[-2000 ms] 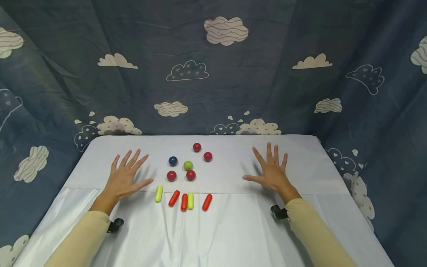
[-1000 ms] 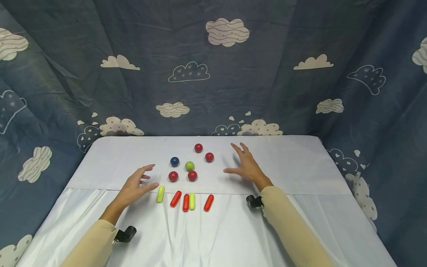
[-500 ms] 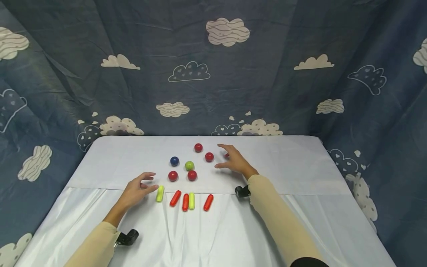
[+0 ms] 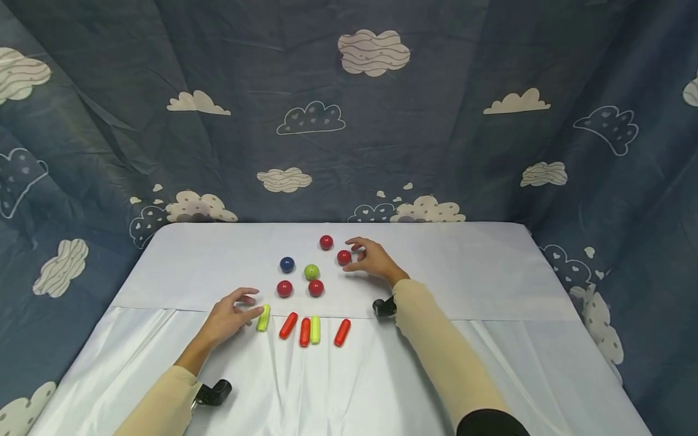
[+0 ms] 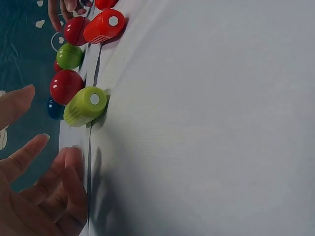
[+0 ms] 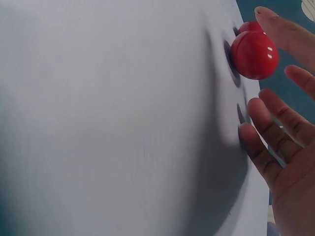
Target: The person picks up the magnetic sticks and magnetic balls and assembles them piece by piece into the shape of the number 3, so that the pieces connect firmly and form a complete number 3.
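Observation:
My right hand (image 4: 376,260) is beside a glossy red ball (image 4: 344,257), thumb and fingers spread on either side of it. In the right wrist view a gap shows between the fingers and that red ball (image 6: 255,55). At the left, my left hand (image 4: 226,320) hovers by a yellow-green ribbed cylinder (image 4: 263,318), its thumb overlapping the near side in the head view. The left wrist view shows the same cylinder (image 5: 84,108) apart from the loosely bent fingers. Both hands hold nothing.
More balls lie on the white cloth: a blue ball (image 4: 286,264), a green ball (image 4: 311,272) and several red ones. Red cylinders (image 4: 288,326) and another yellow-green cylinder (image 4: 315,330) lie nearer the front. A dark cloud-print curtain (image 4: 349,151) hangs behind the table.
Both hands have moved inward from a wide, spread position. The right hand has come leftward to a red ball, the left hand rightward to the yellow-green cylinder. Balls and cylinders stay in place.

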A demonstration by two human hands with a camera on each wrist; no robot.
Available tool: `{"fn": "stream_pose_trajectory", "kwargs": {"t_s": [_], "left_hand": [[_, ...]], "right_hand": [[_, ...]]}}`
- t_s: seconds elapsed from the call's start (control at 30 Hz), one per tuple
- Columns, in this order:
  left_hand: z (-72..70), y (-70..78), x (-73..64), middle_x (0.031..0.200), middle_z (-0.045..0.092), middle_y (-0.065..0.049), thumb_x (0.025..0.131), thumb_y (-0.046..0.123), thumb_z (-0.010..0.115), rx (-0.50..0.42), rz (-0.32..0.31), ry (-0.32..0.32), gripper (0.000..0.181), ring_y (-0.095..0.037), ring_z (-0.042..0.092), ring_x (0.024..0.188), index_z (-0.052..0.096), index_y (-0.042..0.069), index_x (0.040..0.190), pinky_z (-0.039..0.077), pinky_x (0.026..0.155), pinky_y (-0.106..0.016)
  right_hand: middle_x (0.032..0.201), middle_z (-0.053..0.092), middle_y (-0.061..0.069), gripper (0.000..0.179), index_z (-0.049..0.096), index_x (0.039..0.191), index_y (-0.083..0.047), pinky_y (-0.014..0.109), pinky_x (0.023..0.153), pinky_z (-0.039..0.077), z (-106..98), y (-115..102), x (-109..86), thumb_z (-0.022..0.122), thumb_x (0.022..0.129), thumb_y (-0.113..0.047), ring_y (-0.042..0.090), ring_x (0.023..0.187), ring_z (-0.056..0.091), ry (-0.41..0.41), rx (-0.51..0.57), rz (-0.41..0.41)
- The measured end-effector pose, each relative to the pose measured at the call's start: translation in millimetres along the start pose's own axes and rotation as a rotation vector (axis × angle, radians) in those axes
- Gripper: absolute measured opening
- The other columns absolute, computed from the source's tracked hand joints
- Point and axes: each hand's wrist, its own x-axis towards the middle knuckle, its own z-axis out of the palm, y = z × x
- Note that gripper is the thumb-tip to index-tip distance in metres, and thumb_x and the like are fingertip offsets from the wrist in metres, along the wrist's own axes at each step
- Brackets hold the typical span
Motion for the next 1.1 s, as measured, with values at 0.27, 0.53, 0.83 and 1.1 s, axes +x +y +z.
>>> {"fn": "stream_pose_trajectory", "kwargs": {"t_s": [0.27,0.53,0.83,1.1], "left_hand": [[4.6,-3.7,2.3,0.096,0.064,-0.008,0.083,0.027,0.074,0.060,0.022,0.039,0.050,-0.014,0.055,0.069,0.057,0.005,0.125,0.042,0.062,-0.028],[12.5,-4.5,5.6,0.083,0.060,-0.002,0.082,0.034,0.075,0.142,0.008,0.037,0.047,-0.017,0.049,0.072,0.061,0.005,0.117,0.037,0.062,-0.029],[16.4,-1.7,2.2,0.079,0.057,-0.001,0.078,0.027,0.078,0.179,0.012,0.051,0.040,-0.016,0.047,0.070,0.064,0.005,0.109,0.036,0.062,-0.028],[18.4,-2.4,-0.9,0.077,0.058,0.000,0.080,0.019,0.076,0.189,0.029,0.071,0.035,-0.015,0.047,0.069,0.066,0.005,0.110,0.036,0.062,-0.028]], "right_hand": [[0.118,0.060,0.010,0.064,0.057,0.130,-0.013,0.030,0.078,0.045,7,-1,4.5,0.085,0.073,-0.019,0.020,0.088,0.052,0.004,-0.017,-0.005],[0.108,0.060,0.007,0.060,0.060,0.127,-0.013,0.028,0.074,0.042,13,2,8.9,0.085,0.073,-0.020,0.018,0.084,0.050,0.025,-0.044,-0.035],[0.105,0.059,0.007,0.054,0.063,0.124,-0.012,0.027,0.070,0.041,17,3,10.6,0.084,0.074,-0.019,0.019,0.084,0.048,0.047,-0.030,-0.040],[0.100,0.061,0.007,0.046,0.066,0.119,-0.012,0.027,0.071,0.040,20,3,10.1,0.082,0.076,-0.018,0.019,0.083,0.049,0.075,-0.031,-0.040]]}}
